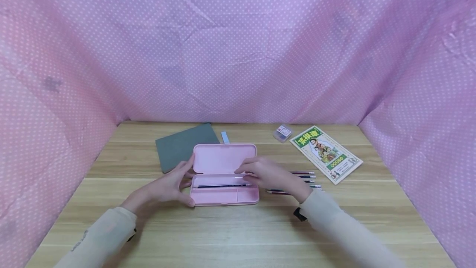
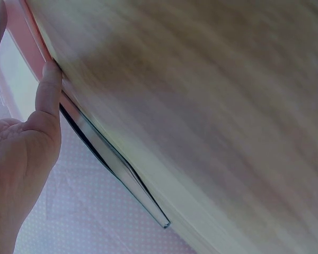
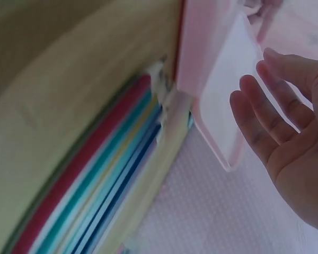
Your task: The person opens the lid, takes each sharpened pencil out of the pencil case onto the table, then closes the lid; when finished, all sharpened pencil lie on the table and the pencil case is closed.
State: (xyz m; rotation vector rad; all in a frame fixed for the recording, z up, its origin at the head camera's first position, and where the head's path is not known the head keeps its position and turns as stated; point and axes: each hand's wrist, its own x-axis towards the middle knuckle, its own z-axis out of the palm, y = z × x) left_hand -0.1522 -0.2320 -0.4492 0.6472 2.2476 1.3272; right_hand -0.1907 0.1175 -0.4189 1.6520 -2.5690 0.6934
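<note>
Open pink case (image 1: 224, 175) lay long-axis left-right; left hand (image 1: 172, 185) cupped its left end, right hand (image 1: 269, 173) hovered flat, empty, over its right end.

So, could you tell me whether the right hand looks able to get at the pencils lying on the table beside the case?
Probably yes. The pencils lie bare on the table just right of the case, under the right hand's wrist; that hand is open and holds nothing, and nothing covers them.
</note>
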